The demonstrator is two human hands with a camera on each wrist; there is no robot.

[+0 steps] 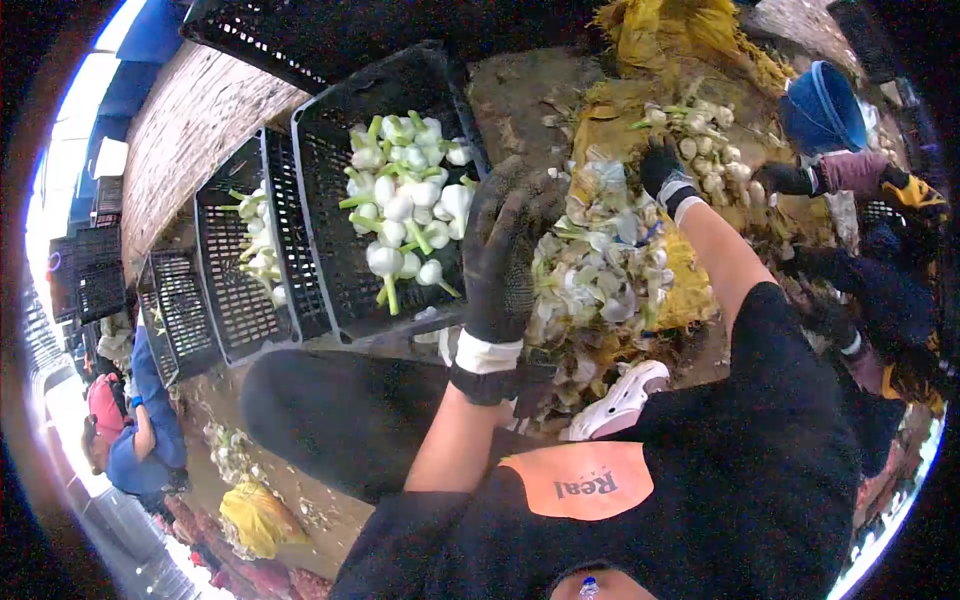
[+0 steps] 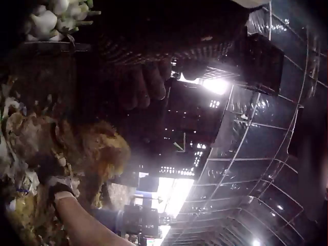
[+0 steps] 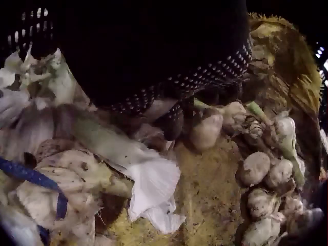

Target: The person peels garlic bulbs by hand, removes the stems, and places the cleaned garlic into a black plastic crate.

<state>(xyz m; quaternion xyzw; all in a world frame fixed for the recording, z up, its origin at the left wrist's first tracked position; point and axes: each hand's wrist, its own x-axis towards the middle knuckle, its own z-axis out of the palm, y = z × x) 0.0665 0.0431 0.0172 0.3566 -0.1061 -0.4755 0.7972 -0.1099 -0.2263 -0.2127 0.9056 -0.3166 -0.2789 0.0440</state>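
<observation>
In a black, patterned glove, my left hand (image 1: 500, 255) is beside the crate of trimmed white garlic (image 1: 398, 205), fingers loosely bent. No item shows in its fingers (image 2: 146, 87) in the left wrist view. My right hand (image 1: 668, 175), gloved too, reaches down at the near edge of a pile of untrimmed garlic bulbs (image 1: 712, 155). A fingertip (image 3: 172, 122) of it lies close beside a bulb (image 3: 206, 131) in the right wrist view; the glove hides most of the fingers, and I cannot tell whether they grip it.
Loose peelings (image 1: 600, 270) are heaped on a yellow sack (image 1: 690, 285) between my hands. More black crates (image 1: 245, 270) stand at the left. A blue bucket (image 1: 825, 108) is at the upper right, near another person's gloved hand (image 1: 785, 180). A white clog (image 1: 620, 403) is below the peelings.
</observation>
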